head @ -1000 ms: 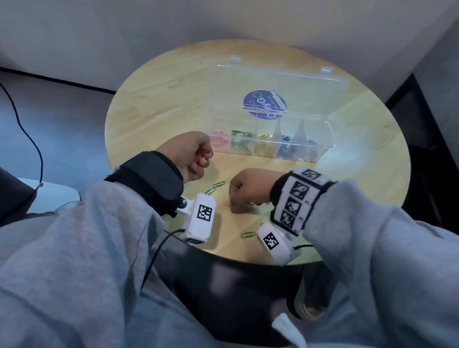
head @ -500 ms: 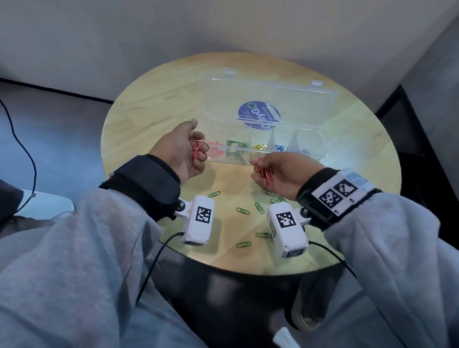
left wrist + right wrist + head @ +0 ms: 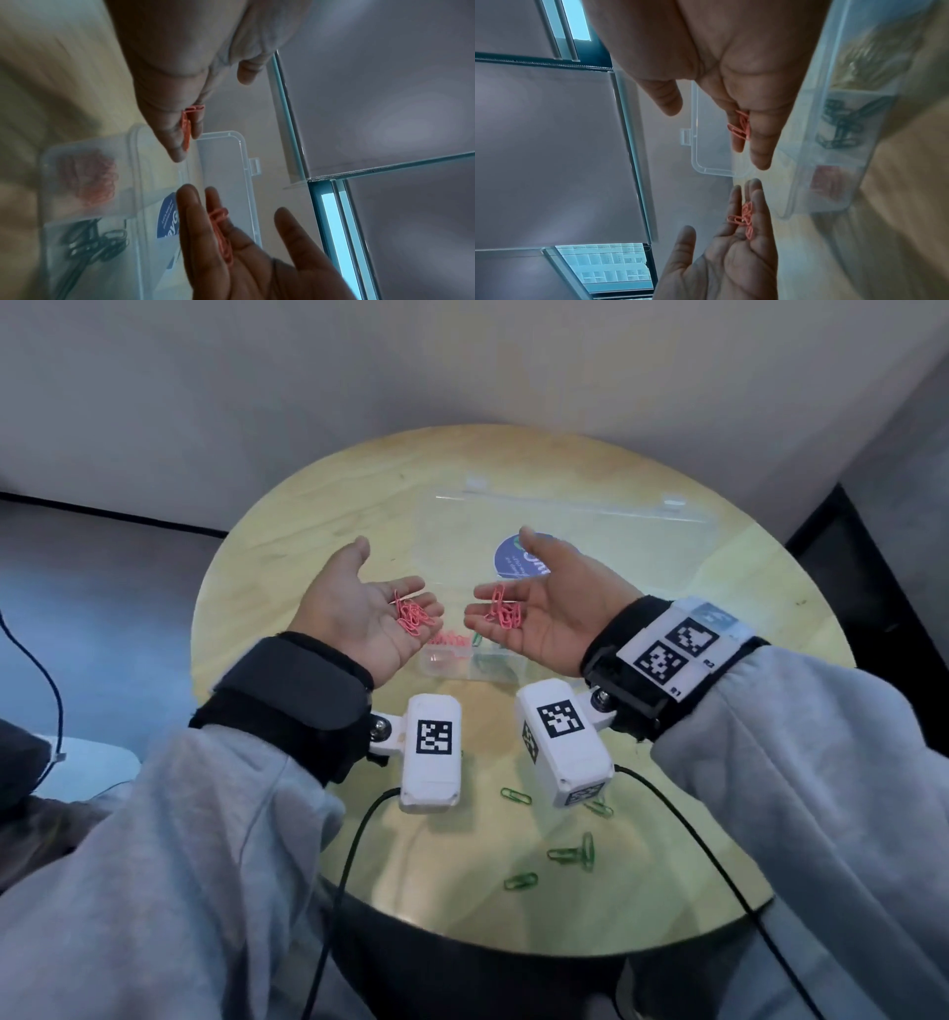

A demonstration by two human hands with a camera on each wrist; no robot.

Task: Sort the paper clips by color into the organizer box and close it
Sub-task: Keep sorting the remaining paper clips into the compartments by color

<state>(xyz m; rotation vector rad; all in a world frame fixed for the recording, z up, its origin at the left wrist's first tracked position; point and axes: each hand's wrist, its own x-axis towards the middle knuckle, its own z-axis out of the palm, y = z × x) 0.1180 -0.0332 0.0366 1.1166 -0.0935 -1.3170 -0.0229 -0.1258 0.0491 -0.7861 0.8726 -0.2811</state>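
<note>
From above, the left hand (image 3: 359, 618) lies palm up, fingers spread flat, a heap of pink clips (image 3: 412, 618) resting on it; the right hand (image 3: 539, 613) mirrors it, flat and palm up, carrying more pink clips (image 3: 503, 613); both hover over the near left end of the box (image 3: 565, 531), whose lid stands back; green clips (image 3: 516, 796) lie loose on the desk (image 3: 308, 505) nearer the person. The left wrist view shows pink clips in the box's end compartment (image 3: 87, 180), dark clips (image 3: 97, 245) next door. The right wrist view shows the same two compartments, blurred.
</note>
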